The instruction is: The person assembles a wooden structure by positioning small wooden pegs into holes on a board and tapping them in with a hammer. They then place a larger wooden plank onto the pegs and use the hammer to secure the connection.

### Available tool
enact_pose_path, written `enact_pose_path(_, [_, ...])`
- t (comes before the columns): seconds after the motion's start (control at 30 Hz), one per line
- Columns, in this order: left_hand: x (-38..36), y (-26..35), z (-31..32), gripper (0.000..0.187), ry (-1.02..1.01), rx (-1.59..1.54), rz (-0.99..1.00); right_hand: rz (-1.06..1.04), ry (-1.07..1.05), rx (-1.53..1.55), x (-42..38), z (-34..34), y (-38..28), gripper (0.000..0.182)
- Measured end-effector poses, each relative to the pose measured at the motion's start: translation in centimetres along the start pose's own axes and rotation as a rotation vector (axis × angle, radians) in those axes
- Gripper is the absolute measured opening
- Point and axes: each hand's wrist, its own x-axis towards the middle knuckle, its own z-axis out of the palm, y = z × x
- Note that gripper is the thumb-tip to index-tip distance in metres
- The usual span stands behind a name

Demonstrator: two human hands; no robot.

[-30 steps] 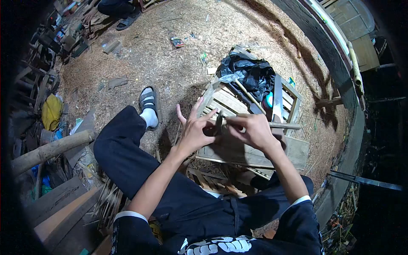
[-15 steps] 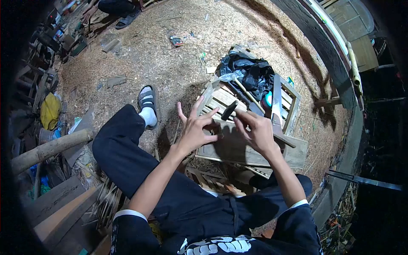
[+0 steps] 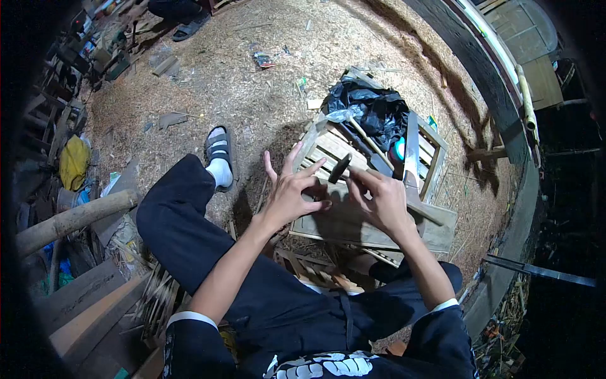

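My right hand [image 3: 382, 196] is closed round a hammer, whose dark head [image 3: 339, 168] points toward my left hand; the wooden handle [image 3: 426, 211] sticks out past the wrist. My left hand [image 3: 292, 191] is held open beside the hammer head, fingers spread and thumb apart. If anything small sits between the thumb and curled fingers, I cannot make it out. Below both hands lies a wide wooden board [image 3: 435, 227] across a slatted wooden crate [image 3: 435, 136]. A handsaw [image 3: 411, 145] rests on the crate at the right, near a second wooden-handled tool [image 3: 363, 132].
Black plastic bags [image 3: 372, 104] lie on the crate's far end. A bamboo pole [image 3: 79, 222] juts in at left, above scrap boards [image 3: 82, 290]. Wood shavings cover the ground. A low wall [image 3: 521, 139] curves along the right. Another person's foot [image 3: 186, 30] shows at top left.
The hammer head has tilted slightly, and its handle end has dropped a little to the right. My left hand has stayed nearly still. The other person's hand has gone from view.
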Motion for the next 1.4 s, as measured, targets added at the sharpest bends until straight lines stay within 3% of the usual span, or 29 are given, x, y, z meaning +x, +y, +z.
enact_pose_path(0.17, [0.1,0.2,-0.3,0.038,-0.029,0.066,0.002,-0.171,-0.125,-0.149,-0.3,0.8,0.5,0.02])
enact_pose_path(0.23, [0.0,0.1,0.1,0.041,0.037,-0.024,0.024,-0.123,0.038,-0.042,-0.2,0.5,0.0,0.022])
enact_pose_path(0.3, [0.0,0.1,0.3,0.035,0.065,-0.075,0.039,-0.066,0.065,-0.037,-0.3,0.3,-0.3,0.023])
enact_pose_path(0.37, [0.0,0.1,0.2,0.037,0.047,-0.045,0.041,-0.122,-0.141,-0.137,-0.3,0.2,0.1,0.024])
enact_pose_path(0.43, [0.1,0.1,-0.1,0.041,0.021,0.018,0.033,-0.146,-0.148,-0.189,-0.7,0.5,0.4,0.026])
enact_pose_path(0.57, [-0.1,-0.1,0.5,0.038,0.08,-0.049,0.032,-0.082,0.069,-0.088,-0.8,0.7,-0.1,0.026])
enact_pose_path(0.6, [-0.1,-0.1,0.4,0.029,0.066,-0.041,0.028,-0.09,-0.025,-0.112,-1.0,0.8,0.1,0.024])
enact_pose_path(0.7, [-0.1,0.2,-0.1,0.033,0.024,-0.017,0.016,-0.086,-0.166,-0.202,-1.1,0.4,0.0,0.022])
enact_pose_path(0.77, [0.1,-0.1,0.1,0.033,0.057,-0.041,0.038,-0.105,-0.019,-0.044,-1.0,0.4,0.1,0.019])
enact_pose_path(0.97, [0.0,-0.3,0.5,0.031,0.066,-0.038,0.052,-0.096,-0.062,-0.147,-1.8,1.3,0.0,0.014])
enact_pose_path(1.1, [-0.1,0.2,0.3,0.03,0.055,-0.072,0.037,-0.039,0.131,-0.045,-1.7,0.9,-0.7,0.027])
enact_pose_path(1.2, [-0.1,0.2,-0.1,0.03,0.047,-0.056,0.024,-0.113,0.092,-0.075,-3.0,1.9,0.1,0.028])
enact_pose_path(1.3, [0.1,0.1,0.0,0.03,0.052,-0.075,0.013,-0.031,-0.022,-0.151,-3.0,1.8,-0.2,0.031])
enact_pose_path(1.37, [-0.1,0.0,0.3,0.029,0.066,-0.061,0.04,-0.006,0.253,-0.048,-3.2,2.0,-0.8,0.029])
enact_pose_path(1.4, [-0.1,0.1,0.2,0.031,0.049,-0.051,0.033,-0.051,0.251,-0.059,-3.3,2.2,-0.7,0.028])
